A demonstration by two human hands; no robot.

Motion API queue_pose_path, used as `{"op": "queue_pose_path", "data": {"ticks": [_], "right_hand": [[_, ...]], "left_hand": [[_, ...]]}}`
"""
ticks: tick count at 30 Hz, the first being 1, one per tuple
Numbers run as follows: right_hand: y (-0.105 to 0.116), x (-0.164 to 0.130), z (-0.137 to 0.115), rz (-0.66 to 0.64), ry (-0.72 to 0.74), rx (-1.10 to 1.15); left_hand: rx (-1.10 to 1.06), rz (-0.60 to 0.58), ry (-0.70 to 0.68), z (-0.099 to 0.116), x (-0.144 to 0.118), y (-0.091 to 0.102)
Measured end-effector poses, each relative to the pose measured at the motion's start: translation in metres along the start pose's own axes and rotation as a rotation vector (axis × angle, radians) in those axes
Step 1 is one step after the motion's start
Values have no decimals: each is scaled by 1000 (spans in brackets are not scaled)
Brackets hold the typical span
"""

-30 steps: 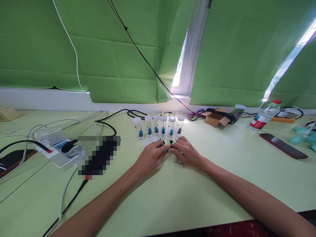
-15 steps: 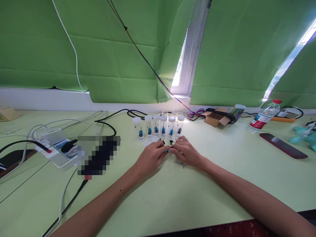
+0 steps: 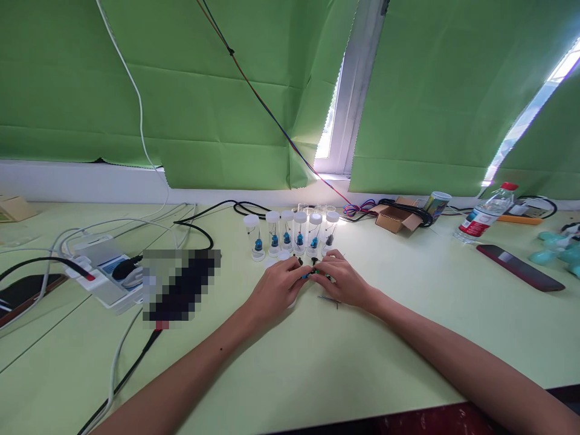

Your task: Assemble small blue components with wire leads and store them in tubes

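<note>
My left hand (image 3: 277, 285) is closed, thumb and index finger pinching a small blue part (image 3: 305, 276) that is mostly hidden by the fingers. My right hand (image 3: 342, 279) meets it from the other side, its fingertips pressed together at the same spot; what they grip is too small to make out. A small black piece (image 3: 314, 261) shows just beyond the fingertips. Behind the hands stand several clear tubes (image 3: 300, 234) with white caps, with small blue or dark parts inside. Beneath my right hand lies a thin metal tool (image 3: 329, 299).
Left of the hands are a white power strip (image 3: 106, 290), a pixelated dark object (image 3: 181, 287) and cables. To the right lie an open cardboard box (image 3: 396, 217), a can (image 3: 437, 206), a tilted plastic bottle (image 3: 487, 214) and a dark flat phone-like object (image 3: 521, 267).
My right fingers have shifted slightly around the small part, and a bit of green now shows under them. My left hand stays nearly still.
</note>
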State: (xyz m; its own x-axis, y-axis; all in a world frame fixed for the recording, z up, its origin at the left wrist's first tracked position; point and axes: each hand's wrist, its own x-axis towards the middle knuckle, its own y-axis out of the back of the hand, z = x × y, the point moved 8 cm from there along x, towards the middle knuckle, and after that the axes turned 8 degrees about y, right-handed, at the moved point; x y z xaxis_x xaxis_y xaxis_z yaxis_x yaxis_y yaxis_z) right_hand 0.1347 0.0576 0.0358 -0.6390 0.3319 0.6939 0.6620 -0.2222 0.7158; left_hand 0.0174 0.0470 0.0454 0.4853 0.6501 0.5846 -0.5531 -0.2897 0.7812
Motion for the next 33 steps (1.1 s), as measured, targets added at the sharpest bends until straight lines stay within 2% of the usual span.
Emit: {"op": "queue_pose_path", "data": {"ticks": [12,22,33], "right_hand": [[3,1,-3,11,-26,38],[-3,-2,3,-16,-7,-3],[3,2,-5,-8,-24,36]], "left_hand": [[-11,-11,24,-1,0,0],[-16,-21,13,0,-1,-3],[-19,-13,15,0,0,-1]]}}
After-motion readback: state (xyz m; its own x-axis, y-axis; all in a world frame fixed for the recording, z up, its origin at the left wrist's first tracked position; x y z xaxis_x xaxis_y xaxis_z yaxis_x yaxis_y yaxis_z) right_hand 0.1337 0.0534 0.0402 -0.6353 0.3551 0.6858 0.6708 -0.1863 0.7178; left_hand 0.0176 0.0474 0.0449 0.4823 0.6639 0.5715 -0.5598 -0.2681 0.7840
